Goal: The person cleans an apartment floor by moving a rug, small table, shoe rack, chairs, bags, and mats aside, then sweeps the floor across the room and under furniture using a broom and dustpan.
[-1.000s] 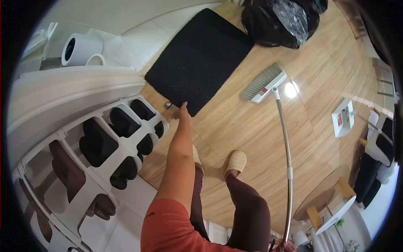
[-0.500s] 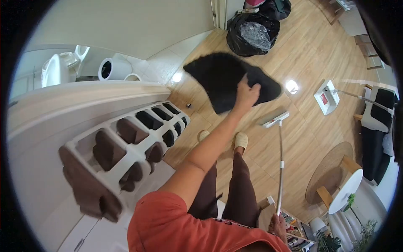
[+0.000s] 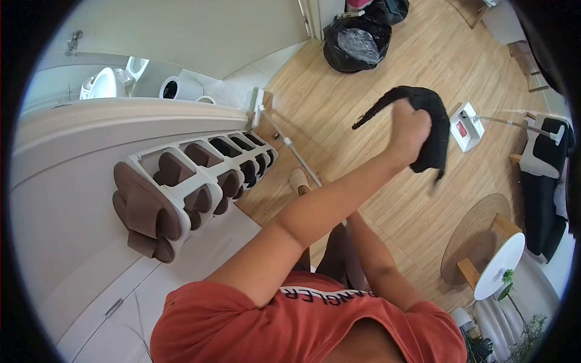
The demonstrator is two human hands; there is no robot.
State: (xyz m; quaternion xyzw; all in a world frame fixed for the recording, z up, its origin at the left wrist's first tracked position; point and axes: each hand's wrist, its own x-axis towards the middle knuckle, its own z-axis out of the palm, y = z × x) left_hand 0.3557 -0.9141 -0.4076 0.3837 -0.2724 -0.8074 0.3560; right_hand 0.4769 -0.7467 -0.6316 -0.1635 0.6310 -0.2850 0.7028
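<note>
A black mat [image 3: 437, 136] hangs crumpled from my left hand [image 3: 411, 128], which is closed on it above the wooden floor. My right forearm [image 3: 378, 260] reaches up behind my left forearm, and the hand at its end is hidden there. The broom pole [image 3: 298, 156] slants down to the right, passes behind my left forearm and shows again beside my right wrist. Its broom head [image 3: 256, 107], with pale bristles, is at the wall edge near the end of the shoe rack.
A white rack [image 3: 212, 172] holds brown and black slippers along the left wall. Black bags [image 3: 357, 45] stand at the top. A long-handled dustpan [image 3: 466, 128] rests right of the mat. A round white table [image 3: 499, 266] and a sofa [image 3: 538, 199] are at the right.
The mat was lifted off the floor by my left hand and carried to the right, folding up. The broom swung from the right of my feet to the left, and my right arm came across with it.
</note>
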